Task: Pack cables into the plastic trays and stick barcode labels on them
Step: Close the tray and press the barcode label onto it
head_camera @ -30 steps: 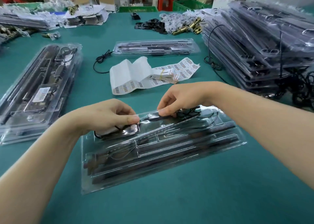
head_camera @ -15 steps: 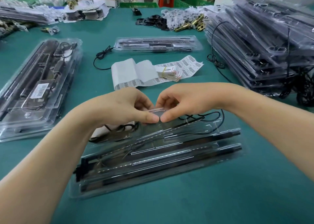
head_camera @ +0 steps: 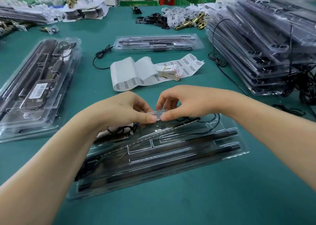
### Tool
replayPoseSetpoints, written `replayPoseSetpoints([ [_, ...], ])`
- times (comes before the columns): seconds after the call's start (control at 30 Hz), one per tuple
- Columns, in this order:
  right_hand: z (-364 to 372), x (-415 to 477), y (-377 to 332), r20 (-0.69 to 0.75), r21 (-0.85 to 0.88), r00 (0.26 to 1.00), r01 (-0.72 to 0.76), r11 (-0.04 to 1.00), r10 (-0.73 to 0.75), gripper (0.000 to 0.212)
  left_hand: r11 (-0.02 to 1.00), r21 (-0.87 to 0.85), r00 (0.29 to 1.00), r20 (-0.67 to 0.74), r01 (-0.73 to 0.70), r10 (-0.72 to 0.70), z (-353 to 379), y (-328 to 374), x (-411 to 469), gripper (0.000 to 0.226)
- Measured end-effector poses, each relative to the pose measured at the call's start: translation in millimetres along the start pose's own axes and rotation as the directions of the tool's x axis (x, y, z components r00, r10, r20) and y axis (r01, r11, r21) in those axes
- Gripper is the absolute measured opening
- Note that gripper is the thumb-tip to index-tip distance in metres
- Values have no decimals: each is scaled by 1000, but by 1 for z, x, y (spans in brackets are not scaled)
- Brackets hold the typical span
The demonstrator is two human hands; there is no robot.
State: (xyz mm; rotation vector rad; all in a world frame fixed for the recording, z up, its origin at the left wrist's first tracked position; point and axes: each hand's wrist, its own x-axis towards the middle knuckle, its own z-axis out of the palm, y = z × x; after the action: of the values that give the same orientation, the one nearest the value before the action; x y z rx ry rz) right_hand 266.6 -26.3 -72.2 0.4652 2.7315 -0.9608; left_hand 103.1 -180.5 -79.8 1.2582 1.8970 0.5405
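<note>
A clear plastic tray (head_camera: 179, 158) with long dark rails lies slanted on the green table in front of me. A thin black cable (head_camera: 214, 124) loops along its far side, and a coiled bundle sits at its left end. My left hand (head_camera: 123, 110) and my right hand (head_camera: 186, 101) meet above the tray's far edge. Both pinch a small clear plastic piece (head_camera: 159, 115) between thumb and fingers. A strip of barcode labels (head_camera: 153, 71) lies unrolled beyond my hands.
A stack of packed trays, the top one labelled (head_camera: 39, 88), stands at the left. One packed tray (head_camera: 157, 42) lies further back with a loose black cable (head_camera: 100, 55) beside it. A tall pile of trays (head_camera: 266, 45) fills the right. Brass hardware (head_camera: 193, 22) is at the back.
My hands have come together from apart and lifted slightly, both pinching the small clear piece. The tray has slid a little nearer and to the left.
</note>
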Motion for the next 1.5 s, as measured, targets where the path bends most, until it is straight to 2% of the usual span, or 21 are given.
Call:
replayPoseSetpoints([
  [0.1, 12, 0, 6, -139, -36, 989, 41, 999, -45, 28, 995, 98, 987, -158, -11, 26, 6, -9, 0, 27],
  [0.2, 27, 1, 11, -247, -47, 966, 64, 997, -73, 28, 972, 230, 946, -298, -57, 126, 11, -16, -1, 33],
  [0.27, 33, 0, 13, -332, -58, 941, 56, 997, -72, 28, 965, 237, 908, -370, -111, 196, 14, -21, -3, 36],
  [0.4, 42, -5, 13, -450, -197, 881, 61, 978, -146, 20, 910, 382, 837, -436, -159, 330, 28, -26, -10, 26],
  [0.53, 48, -5, 10, -445, -249, 872, 98, 964, -203, 21, 857, 483, 786, -453, -180, 420, 35, -29, -12, 24],
  [0.83, 37, -2, 2, -355, -262, 928, 20, 965, -116, 23, 875, 455, 844, -395, -163, 363, 29, -27, -5, 21],
  [0.93, 35, -2, 0, -327, -292, 938, 15, 956, -114, 26, 902, 389, 858, -382, -188, 344, 29, -28, -5, 28],
  [1.13, 33, 0, -2, -273, -279, 957, 22, 960, -102, 34, 920, 336, 837, -431, -199, 338, 40, -33, -6, 39],
  [1.27, 32, 1, -2, -265, -210, 961, 23, 978, -80, 36, 908, 360, 824, -431, -215, 366, 43, -37, -6, 36],
  [1.5, 31, 4, -4, -244, -262, 967, 10, 965, -77, 35, 908, 373, 843, -410, -194, 348, 41, -33, -5, 32],
])
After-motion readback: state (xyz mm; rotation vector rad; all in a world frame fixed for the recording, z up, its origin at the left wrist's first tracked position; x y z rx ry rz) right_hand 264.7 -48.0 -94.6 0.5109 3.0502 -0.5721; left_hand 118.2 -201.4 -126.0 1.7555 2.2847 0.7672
